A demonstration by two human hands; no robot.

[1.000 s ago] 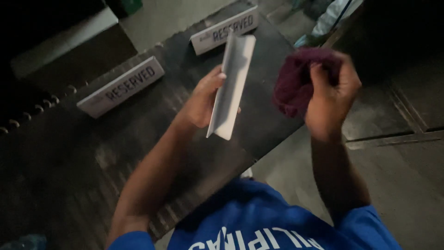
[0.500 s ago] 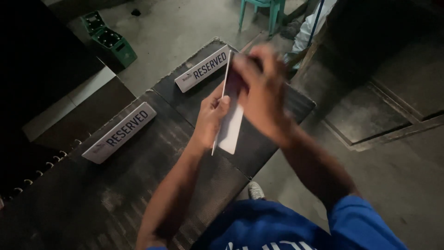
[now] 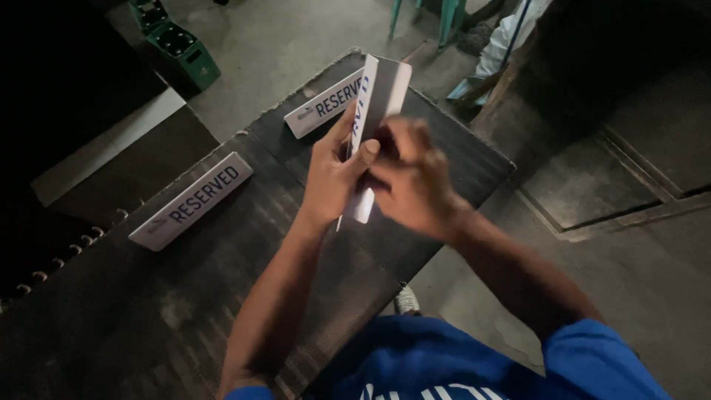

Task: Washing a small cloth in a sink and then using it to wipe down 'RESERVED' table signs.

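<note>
While left hand (image 3: 333, 174) clamps sign (image 3: 374, 118), right hand (image 3: 411, 181) rubs its face, grip unclear; two signs (image 3: 191, 200) lie on desk (image 3: 244, 296).

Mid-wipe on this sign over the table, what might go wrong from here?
The left hand pinches the long sign only near its lower end, so pressure from the right hand might flex or twist it loose. It is held above the table, close to the nearer table sign, so a slip may knock that.
</note>
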